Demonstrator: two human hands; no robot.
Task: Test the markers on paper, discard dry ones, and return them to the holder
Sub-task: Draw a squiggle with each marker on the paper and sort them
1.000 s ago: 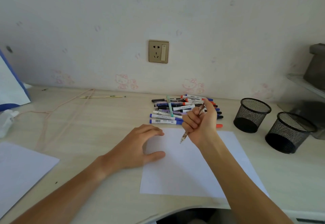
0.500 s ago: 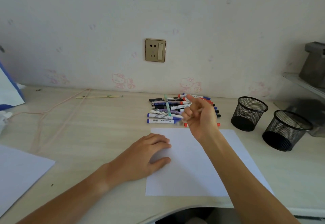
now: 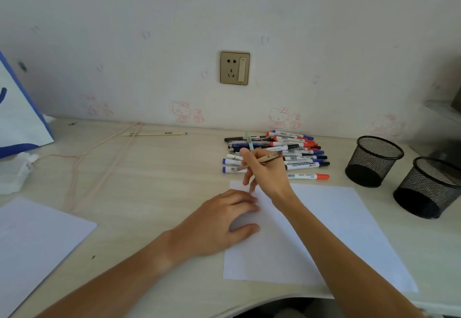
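**Brown pen held over the marker pile, left hand flat on the test sheet**

Nearest the viewer, at 6 o'clock, both bare forearms reach up over the rounded edge of the pale wooden desk (image 3: pixel 139 188). The left hand (image 3: pixel 219 225) lies palm down on the left edge of the white test sheet (image 3: pixel 331 230), fingers relaxed and nearly straight, thumb spread toward the right, gripping nothing. At 8 o'clock a second sheet of paper (image 3: pixel 37 240) lies at the desk's left edge, well apart from the first.

Just beyond the test sheet's far-left corner, the right hand (image 3: pixel 267 170) hangs above the desk with its fingers curled round a slim brown pen (image 3: pixel 259 161). The pen lies almost level, one end poking out to the left of the fingers and the other reaching right across the knuckles. Whether its tip touches anything cannot be told.

Directly behind that hand, toward 12 o'clock, the pile of markers (image 3: pixel 296 153) lies loose on the desk, mostly white barrels with blue, red and black caps; one red-capped marker (image 3: pixel 309 176) lies apart at the near edge of the heap, just beside the sheet's far edge.

At 3 o'clock two black mesh holders stand upright: the near mesh holder (image 3: pixel 429 188) and, just beside it and farther back, the far mesh holder (image 3: pixel 374 160). No markers show above either rim.

Toward 10 o'clock a pink cord (image 3: pixel 99 158) trails across the desk, with a thin stick (image 3: pixel 154 133) beyond it and a white-and-blue bag (image 3: pixel 17 118) at the far left. On the wall (image 3: pixel 324 43) at 12 o'clock sits a gold-framed socket (image 3: pixel 235 67).
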